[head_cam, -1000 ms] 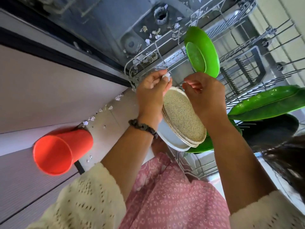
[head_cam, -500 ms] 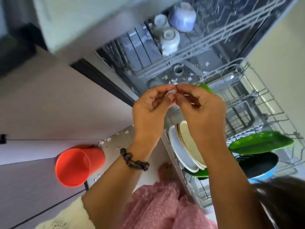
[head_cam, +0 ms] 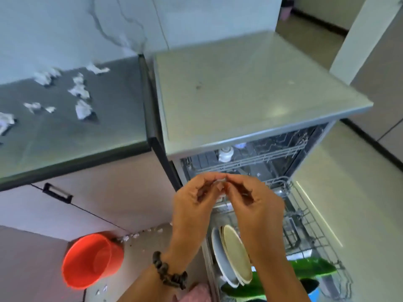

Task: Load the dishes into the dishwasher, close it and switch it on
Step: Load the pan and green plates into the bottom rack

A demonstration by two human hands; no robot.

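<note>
The dishwasher (head_cam: 250, 88) stands open with its lower rack (head_cam: 309, 232) pulled out. In that rack a white plate (head_cam: 220, 260) and speckled beige plates (head_cam: 236, 256) stand on edge, with green dishes (head_cam: 311, 269) to their right. A white cup (head_cam: 225, 154) sits in the upper rack (head_cam: 261, 158). My left hand (head_cam: 194, 205) and my right hand (head_cam: 255, 203) meet above the lower rack. Together they pinch a small white scrap (head_cam: 220, 182) between their fingertips.
An orange bucket (head_cam: 89, 260) lies on the floor to the left, with white scraps scattered near it. The grey counter (head_cam: 72, 131) on the left carries several crumpled white paper bits (head_cam: 81, 92). A cabinet handle (head_cam: 57, 192) sits below it.
My head has lifted, so the counter and dishwasher top have come into view. Both hands came together on the small white scrap and rose away from the plates.
</note>
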